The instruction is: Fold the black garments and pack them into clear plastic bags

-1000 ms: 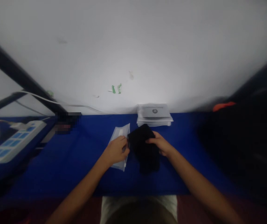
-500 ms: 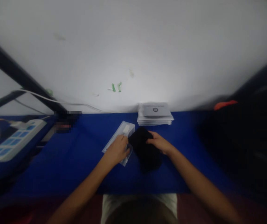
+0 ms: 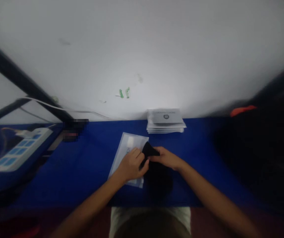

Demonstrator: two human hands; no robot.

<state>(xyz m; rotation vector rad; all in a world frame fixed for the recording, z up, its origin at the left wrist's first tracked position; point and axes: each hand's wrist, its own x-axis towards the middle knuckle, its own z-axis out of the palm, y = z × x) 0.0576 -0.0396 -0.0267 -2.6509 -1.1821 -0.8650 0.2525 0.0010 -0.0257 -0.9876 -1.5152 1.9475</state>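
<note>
My left hand (image 3: 132, 163) rests on a clear plastic bag (image 3: 127, 150) that lies flat on the blue tabletop (image 3: 87, 165), fingers curled at the bag's right edge. My right hand (image 3: 165, 158) pinches the top of a folded black cloth (image 3: 158, 175), right against the left hand. The cloth's upper corner (image 3: 149, 150) sits at the bag's edge; whether it is inside the bag I cannot tell.
A stack of white packets (image 3: 166, 120) lies by the wall behind the hands. A white and blue power strip (image 3: 20, 150) with a cable sits at the left. A dark bulky mass (image 3: 263, 155) with an orange tag (image 3: 242, 110) fills the right side.
The plastic bag has swung from tilted to lying flatter and nearer me. Both hands have drawn together, and the black cloth has shifted toward the bag's right edge.
</note>
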